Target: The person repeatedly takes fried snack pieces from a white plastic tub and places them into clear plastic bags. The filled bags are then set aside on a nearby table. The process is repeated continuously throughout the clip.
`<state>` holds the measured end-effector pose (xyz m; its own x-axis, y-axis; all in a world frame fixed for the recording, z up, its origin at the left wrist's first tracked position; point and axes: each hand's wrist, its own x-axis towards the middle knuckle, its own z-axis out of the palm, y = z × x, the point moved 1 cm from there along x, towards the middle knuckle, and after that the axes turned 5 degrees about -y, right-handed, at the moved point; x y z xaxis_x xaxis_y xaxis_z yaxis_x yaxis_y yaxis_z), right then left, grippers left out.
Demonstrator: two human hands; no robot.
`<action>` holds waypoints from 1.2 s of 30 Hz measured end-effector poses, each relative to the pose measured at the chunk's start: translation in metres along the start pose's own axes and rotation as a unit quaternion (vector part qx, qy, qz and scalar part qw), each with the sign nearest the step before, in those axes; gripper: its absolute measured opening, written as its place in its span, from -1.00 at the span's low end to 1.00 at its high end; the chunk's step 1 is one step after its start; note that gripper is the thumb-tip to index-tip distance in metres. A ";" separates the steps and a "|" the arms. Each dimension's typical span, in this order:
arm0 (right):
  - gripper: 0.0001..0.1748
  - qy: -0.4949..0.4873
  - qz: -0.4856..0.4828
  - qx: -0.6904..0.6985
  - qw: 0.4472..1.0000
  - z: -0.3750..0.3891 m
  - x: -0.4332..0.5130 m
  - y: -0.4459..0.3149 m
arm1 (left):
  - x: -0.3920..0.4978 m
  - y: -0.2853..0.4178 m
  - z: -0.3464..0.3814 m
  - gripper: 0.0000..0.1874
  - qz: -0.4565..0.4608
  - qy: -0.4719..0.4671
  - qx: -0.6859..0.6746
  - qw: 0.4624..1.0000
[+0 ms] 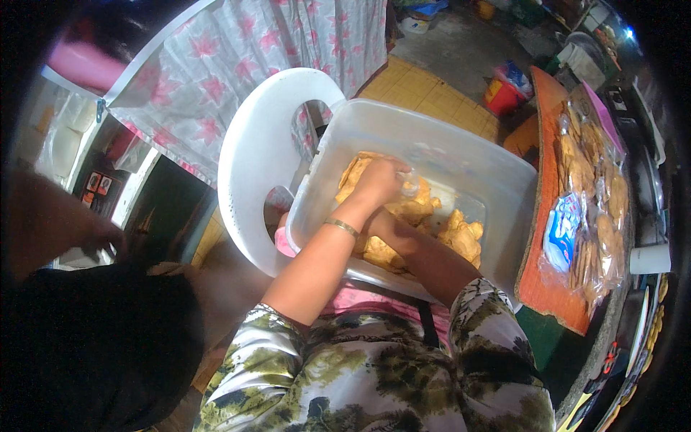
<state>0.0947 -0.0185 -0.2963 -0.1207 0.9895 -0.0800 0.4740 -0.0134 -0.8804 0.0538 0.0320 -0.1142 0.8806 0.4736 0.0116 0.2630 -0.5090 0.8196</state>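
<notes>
A large translucent plastic bin (502,189) stands before me with golden-brown fried crisps (464,240) in loose heaps on its floor. My left hand (384,175), a gold-coloured band on its wrist, reaches over the far heap. Its fingers are closed on a clear plastic piece (411,184), probably a small bag. Beneath the left wrist my right hand (382,224) reaches in among the crisps. The left arm covers most of its fingers, so what they hold is hidden.
A white plastic chair (243,162) stands against the bin's left side, before a floral curtain (243,70). To the right, an orange board (545,281) bears several clear bags of flat crisps (604,216). Another person in black (102,345) is close on my left. Behind stands a red bucket (502,97).
</notes>
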 end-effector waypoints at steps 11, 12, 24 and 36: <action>-0.59 0.006 -0.002 0.086 0.996 -0.006 -0.008 0.015 | 0.001 -0.003 0.003 -0.69 0.006 -0.012 0.017 1.000; -0.58 0.009 -0.004 0.094 0.996 -0.007 -0.006 0.016 | 0.001 -0.003 0.003 -0.69 -0.002 -0.016 0.009 1.000; -0.52 0.038 -0.038 0.272 0.961 0.000 -0.004 0.066 | 0.000 0.002 0.003 -0.67 -0.019 -0.038 0.014 0.999; -0.79 -0.111 0.126 -0.290 0.942 -0.067 -0.080 -0.127 | -0.004 0.002 0.007 -0.70 -0.016 -0.066 0.032 0.997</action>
<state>0.1026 -0.0862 -0.1466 -0.0893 0.9100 -0.4049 0.9009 -0.0996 -0.4224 0.0536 0.0239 -0.1163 0.9147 0.3934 -0.0921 0.3121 -0.5430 0.7796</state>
